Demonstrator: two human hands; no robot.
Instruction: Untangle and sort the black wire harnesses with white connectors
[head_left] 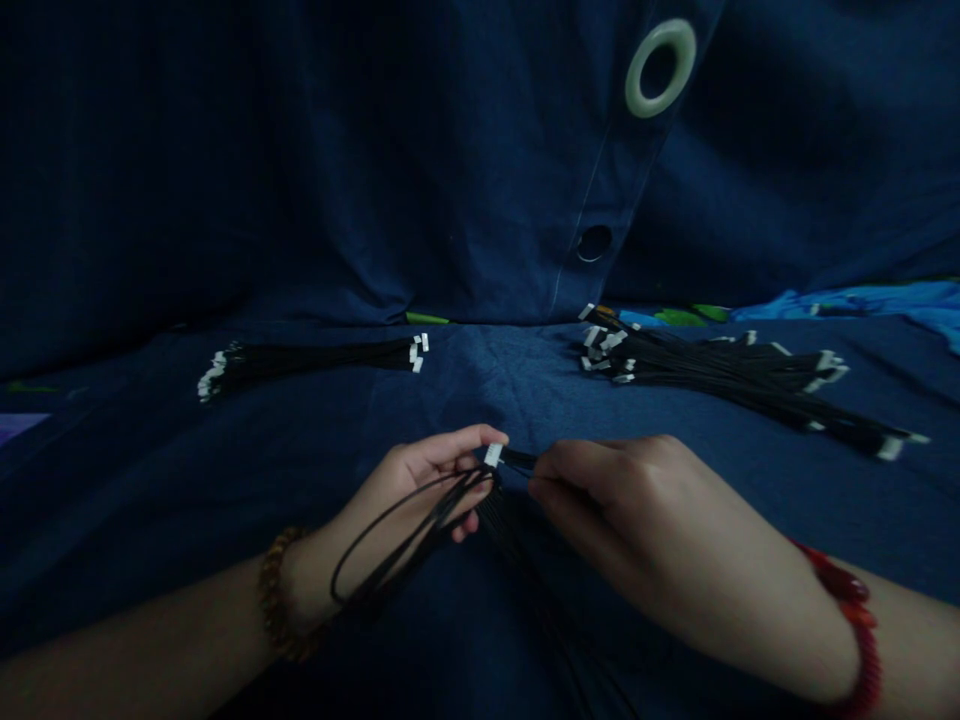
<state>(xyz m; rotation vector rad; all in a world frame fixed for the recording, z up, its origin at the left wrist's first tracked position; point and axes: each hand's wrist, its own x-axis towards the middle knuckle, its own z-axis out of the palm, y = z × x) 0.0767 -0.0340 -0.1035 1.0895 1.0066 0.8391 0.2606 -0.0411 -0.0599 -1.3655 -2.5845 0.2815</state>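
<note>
In the middle foreground my left hand (435, 475) is closed on a black wire cable, its thumb and index finger pinching the small white connector (493, 455) at the cable's end. A loop of black wires (390, 560) bends back over the left palm, and more strands hang down below. My right hand (622, 510) is closed just right of the connector, pinching the short black wires that come out of it. The right fingertips are partly hidden behind the hand's back.
At the left lies a neat bundle of black cables (322, 357) with white connectors at both ends. A looser pile of similar cables (720, 370) lies at the right. Behind hangs dark blue cloth (300, 150) with a pale ring (638, 75). Blue cloth (480, 380) covers the work surface.
</note>
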